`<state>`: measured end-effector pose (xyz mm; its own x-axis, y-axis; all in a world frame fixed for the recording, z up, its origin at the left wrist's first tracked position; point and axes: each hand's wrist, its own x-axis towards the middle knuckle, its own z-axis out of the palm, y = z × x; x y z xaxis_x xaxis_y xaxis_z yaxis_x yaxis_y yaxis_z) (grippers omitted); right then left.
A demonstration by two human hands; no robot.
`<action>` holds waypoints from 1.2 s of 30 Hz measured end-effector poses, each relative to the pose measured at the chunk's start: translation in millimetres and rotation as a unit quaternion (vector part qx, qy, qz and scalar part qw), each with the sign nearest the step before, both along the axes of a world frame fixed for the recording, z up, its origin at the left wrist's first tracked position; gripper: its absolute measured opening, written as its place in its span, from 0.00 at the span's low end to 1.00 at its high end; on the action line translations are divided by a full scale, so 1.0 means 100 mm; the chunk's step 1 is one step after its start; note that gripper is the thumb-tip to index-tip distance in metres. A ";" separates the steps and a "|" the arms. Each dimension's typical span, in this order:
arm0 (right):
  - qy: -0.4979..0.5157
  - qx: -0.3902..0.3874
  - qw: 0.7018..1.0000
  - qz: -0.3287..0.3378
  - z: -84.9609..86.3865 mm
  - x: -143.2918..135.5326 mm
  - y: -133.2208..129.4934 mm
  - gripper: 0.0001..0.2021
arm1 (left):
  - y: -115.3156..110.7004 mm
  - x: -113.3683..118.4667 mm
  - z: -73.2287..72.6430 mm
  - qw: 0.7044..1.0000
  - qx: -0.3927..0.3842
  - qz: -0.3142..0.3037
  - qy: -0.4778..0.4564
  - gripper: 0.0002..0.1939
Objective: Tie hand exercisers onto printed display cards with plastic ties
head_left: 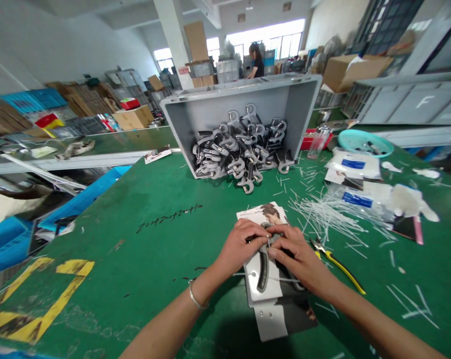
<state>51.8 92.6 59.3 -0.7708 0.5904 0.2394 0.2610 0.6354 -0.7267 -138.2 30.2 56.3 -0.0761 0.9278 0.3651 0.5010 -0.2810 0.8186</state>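
Note:
A grey-and-black hand grip exerciser (pixel 263 273) lies on a printed backing card (pixel 254 284), its handles toward me. My left hand (pixel 242 244) is closed at its upper end, fingers pinched. My right hand (pixel 296 252) meets it from the other side, thumb and forefinger closed by a short upright bit of white cable tie (pixel 268 240). The fingers hide most of the exerciser's top, so exactly what each fingertip grips is partly hidden. Another white tie strand crosses the card below the hands. More cards (pixel 270 321) lie underneath, offset toward me.
Yellow-handled cutters (pixel 343 271) lie right of my right hand, near a loose heap of white cable ties (pixel 328 214). Ahead, a grey bin (pixel 240 89) on its side spills hand grip exercisers (pixel 244 149). Plastic packets (pixel 354 164) and a turquoise tray (pixel 384 142) stand at right. One person (pixel 256 62) is far behind.

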 end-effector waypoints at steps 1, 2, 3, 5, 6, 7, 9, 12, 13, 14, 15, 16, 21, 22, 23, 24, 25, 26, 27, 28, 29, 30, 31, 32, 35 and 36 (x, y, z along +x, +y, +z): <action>0.000 0.000 1.000 0.001 0.00 0.00 0.00 0.09 | 0.00 0.00 -0.01 1.000 -0.001 0.001 0.000 0.03; 0.000 0.000 1.000 0.001 0.00 0.00 0.00 0.09 | 0.00 0.00 -0.01 1.000 -0.003 0.002 0.001 0.03; 0.002 0.000 1.000 0.001 0.00 0.00 0.00 0.09 | 0.00 0.00 -0.01 1.000 -0.004 0.003 0.004 0.03; 0.005 -0.001 1.000 0.001 0.00 0.00 0.00 0.09 | 0.01 0.00 -0.02 1.000 -0.005 0.001 0.013 0.03; 0.007 -0.004 1.000 0.001 0.00 0.00 0.00 0.09 | 0.00 0.00 -0.01 1.000 -0.002 0.000 0.018 0.03; 0.009 -0.007 1.000 0.001 0.00 0.00 0.00 0.08 | 0.00 0.00 -0.01 1.000 0.002 -0.004 0.026 0.03; 0.014 -0.016 1.000 -0.002 0.01 -0.01 0.00 0.09 | -0.01 -0.03 0.02 0.998 0.018 -0.022 0.049 0.04; 0.024 -0.032 0.999 -0.014 0.01 -0.03 0.00 0.09 | -0.03 -0.08 0.09 0.992 0.020 -0.080 0.095 0.06; 0.028 -0.036 0.999 -0.018 0.00 -0.03 0.00 0.10 | -0.03 -0.10 0.13 0.990 0.006 -0.094 0.101 0.06; 0.031 -0.038 0.999 -0.021 0.00 -0.04 0.00 0.10 | -0.03 -0.12 0.16 0.990 -0.011 -0.100 0.098 0.06; 0.035 -0.038 0.998 -0.025 -0.01 -0.05 0.00 0.10 | -0.03 -0.13 0.20 0.991 -0.028 -0.098 0.090 0.06; 0.039 -0.037 0.998 -0.028 -0.02 -0.05 0.00 0.10 | -0.02 -0.13 0.25 0.992 -0.041 -0.089 0.083 0.06; 0.061 -0.013 0.997 -0.055 -0.11 -0.09 0.00 0.05 | -0.07 0.05 0.42 0.981 -0.008 0.035 0.189 0.07; 0.067 -0.005 0.996 -0.061 -0.12 -0.11 0.00 0.05 | -0.10 0.12 0.43 0.975 0.009 0.055 0.216 0.08; 0.073 0.001 0.995 -0.067 -0.14 -0.12 0.00 0.06 | -0.15 0.20 0.42 0.969 0.026 0.065 0.237 0.08; 0.077 0.005 0.994 -0.072 -0.15 -0.13 -0.01 0.06 | -0.21 0.28 0.39 0.964 0.042 0.065 0.254 0.09; 0.081 0.006 0.994 -0.077 -0.16 -0.14 -0.01 0.06 | -0.26 0.35 0.36 0.959 0.056 0.059 0.271 0.09; 0.083 0.006 0.993 -0.080 -0.16 -0.14 -0.01 0.07 | -0.32 0.40 0.31 0.954 0.072 0.045 0.288 0.09; 0.083 0.003 0.993 -0.081 -0.16 -0.14 -0.01 0.07 | -0.37 0.44 0.27 0.948 0.086 0.026 0.304 0.09; 0.082 -0.001 0.993 -0.081 -0.16 -0.14 -0.01 0.07 | -0.42 0.45 0.24 0.945 0.094 0.004 0.312 0.08; 0.082 -0.004 0.993 -0.081 -0.15 -0.14 -0.02 0.07 | -0.45 0.44 0.22 0.947 0.093 -0.012 0.306 0.08; 0.082 -0.006 0.993 -0.082 -0.15 -0.14 -0.02 0.06 | -0.46 0.41 0.21 0.956 0.085 -0.012 0.280 0.07; 0.081 -0.007 0.993 -0.082 -0.14 -0.15 -0.03 0.06 | -0.47 0.37 0.21 0.968 0.075 0.004 0.239 0.07; 0.081 -0.007 0.993 -0.083 -0.13 -0.15 -0.04 0.06 | -0.47 0.34 0.21 0.979 0.064 0.032 0.189 0.06; 0.088 -0.005 0.992 -0.085 -0.13 -0.20 -0.05 0.05 | -0.44 0.32 0.19 0.986 0.069 0.078 0.131 0.07; 0.088 -0.005 0.992 -0.085 -0.14 -0.22 -0.04 0.05 | -0.45 0.35 0.16 0.981 0.077 0.061 0.165 0.07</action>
<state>30.3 88.3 45.7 -0.6065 0.7116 0.3547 0.2330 0.5856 -0.7763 -103.0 -14.3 72.6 -0.0374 0.8505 0.5246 0.7691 -0.3107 0.5586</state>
